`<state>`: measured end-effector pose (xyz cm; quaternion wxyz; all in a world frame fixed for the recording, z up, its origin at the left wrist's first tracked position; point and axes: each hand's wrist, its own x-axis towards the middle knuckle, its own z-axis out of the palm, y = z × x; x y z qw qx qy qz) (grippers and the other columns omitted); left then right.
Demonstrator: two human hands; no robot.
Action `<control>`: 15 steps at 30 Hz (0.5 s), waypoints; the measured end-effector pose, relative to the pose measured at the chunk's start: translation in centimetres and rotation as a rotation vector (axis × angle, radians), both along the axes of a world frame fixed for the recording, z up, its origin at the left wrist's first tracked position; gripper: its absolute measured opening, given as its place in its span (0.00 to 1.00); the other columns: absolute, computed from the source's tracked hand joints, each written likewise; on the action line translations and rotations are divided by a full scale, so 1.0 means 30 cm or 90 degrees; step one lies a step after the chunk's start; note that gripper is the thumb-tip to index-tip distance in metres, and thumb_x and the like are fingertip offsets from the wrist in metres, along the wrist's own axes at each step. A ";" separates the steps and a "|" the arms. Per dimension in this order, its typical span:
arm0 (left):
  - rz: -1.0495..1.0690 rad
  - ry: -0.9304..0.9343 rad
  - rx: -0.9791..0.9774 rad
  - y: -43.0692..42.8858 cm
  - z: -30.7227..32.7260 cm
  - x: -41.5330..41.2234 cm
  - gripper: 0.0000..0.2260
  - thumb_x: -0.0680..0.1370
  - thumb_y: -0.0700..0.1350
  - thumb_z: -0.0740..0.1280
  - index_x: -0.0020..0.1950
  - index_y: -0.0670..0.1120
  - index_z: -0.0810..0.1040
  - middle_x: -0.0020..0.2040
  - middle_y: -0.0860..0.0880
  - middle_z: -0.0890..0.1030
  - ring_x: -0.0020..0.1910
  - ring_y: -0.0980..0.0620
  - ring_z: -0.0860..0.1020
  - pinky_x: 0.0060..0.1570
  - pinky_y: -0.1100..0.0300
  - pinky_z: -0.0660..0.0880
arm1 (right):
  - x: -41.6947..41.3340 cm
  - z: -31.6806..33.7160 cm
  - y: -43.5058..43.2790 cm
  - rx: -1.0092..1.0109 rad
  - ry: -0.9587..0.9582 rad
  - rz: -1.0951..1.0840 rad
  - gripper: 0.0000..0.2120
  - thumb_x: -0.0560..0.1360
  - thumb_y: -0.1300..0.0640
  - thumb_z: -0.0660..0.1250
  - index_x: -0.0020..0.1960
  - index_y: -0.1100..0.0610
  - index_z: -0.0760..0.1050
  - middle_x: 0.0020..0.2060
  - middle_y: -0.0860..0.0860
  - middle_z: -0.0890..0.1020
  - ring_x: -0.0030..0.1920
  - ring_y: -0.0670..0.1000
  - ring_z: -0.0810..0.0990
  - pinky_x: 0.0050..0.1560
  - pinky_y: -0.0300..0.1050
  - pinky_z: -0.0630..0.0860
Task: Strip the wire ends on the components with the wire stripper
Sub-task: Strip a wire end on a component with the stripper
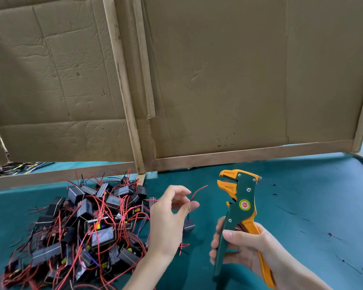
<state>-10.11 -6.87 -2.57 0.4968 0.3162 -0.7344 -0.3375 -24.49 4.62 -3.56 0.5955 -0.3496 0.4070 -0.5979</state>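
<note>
My right hand grips the handles of a green and orange wire stripper, held upright with its orange jaws parted and pointing left. My left hand pinches a thin red wire between thumb and fingers. The wire's bare tip points up and right toward the jaws, a short gap away. A small black component hangs from that wire below my left hand. A pile of black box-shaped components with tangled red and black wires lies on the table at the left.
The table has a teal felt cover with small black insulation scraps scattered at the right. A cardboard wall in a wooden frame stands along the back. More loose wires lie behind the frame at far left.
</note>
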 end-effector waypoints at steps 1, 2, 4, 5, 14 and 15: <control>-0.004 0.044 0.034 0.000 0.002 0.000 0.10 0.70 0.38 0.76 0.41 0.51 0.78 0.35 0.53 0.80 0.37 0.58 0.78 0.40 0.71 0.71 | 0.002 -0.001 0.000 0.003 0.008 0.005 0.16 0.58 0.61 0.79 0.44 0.63 0.83 0.40 0.69 0.80 0.41 0.67 0.82 0.44 0.60 0.80; -0.006 0.075 0.051 0.001 0.006 0.000 0.09 0.69 0.39 0.76 0.40 0.50 0.78 0.36 0.54 0.81 0.36 0.58 0.78 0.40 0.69 0.72 | 0.004 -0.002 0.000 0.006 0.016 0.008 0.16 0.58 0.60 0.79 0.44 0.64 0.83 0.40 0.69 0.80 0.41 0.68 0.82 0.44 0.60 0.80; -0.019 0.107 0.054 0.006 0.015 0.000 0.07 0.71 0.40 0.75 0.39 0.49 0.79 0.37 0.53 0.82 0.38 0.56 0.80 0.42 0.69 0.73 | 0.008 -0.003 0.000 0.008 0.030 0.012 0.16 0.58 0.60 0.79 0.44 0.64 0.83 0.40 0.70 0.80 0.41 0.68 0.82 0.44 0.60 0.80; -0.034 0.123 0.055 0.009 0.020 -0.001 0.05 0.71 0.40 0.74 0.40 0.49 0.80 0.38 0.52 0.83 0.39 0.55 0.81 0.43 0.68 0.74 | 0.010 -0.004 0.001 0.007 0.036 0.015 0.15 0.59 0.61 0.79 0.44 0.64 0.83 0.40 0.70 0.80 0.41 0.68 0.82 0.44 0.60 0.80; -0.098 0.081 -0.024 0.019 0.091 0.014 0.13 0.77 0.39 0.66 0.57 0.53 0.81 0.41 0.59 0.75 0.33 0.57 0.76 0.39 0.70 0.72 | 0.020 0.007 0.015 -0.032 0.093 0.049 0.12 0.65 0.58 0.78 0.46 0.61 0.82 0.42 0.66 0.82 0.44 0.67 0.83 0.47 0.55 0.80; -0.100 0.059 -0.052 0.021 0.100 0.019 0.13 0.77 0.38 0.67 0.56 0.53 0.82 0.41 0.58 0.76 0.33 0.56 0.76 0.37 0.69 0.72 | 0.021 0.008 0.016 -0.036 0.093 0.050 0.11 0.65 0.59 0.77 0.46 0.61 0.82 0.42 0.66 0.82 0.44 0.67 0.83 0.46 0.54 0.80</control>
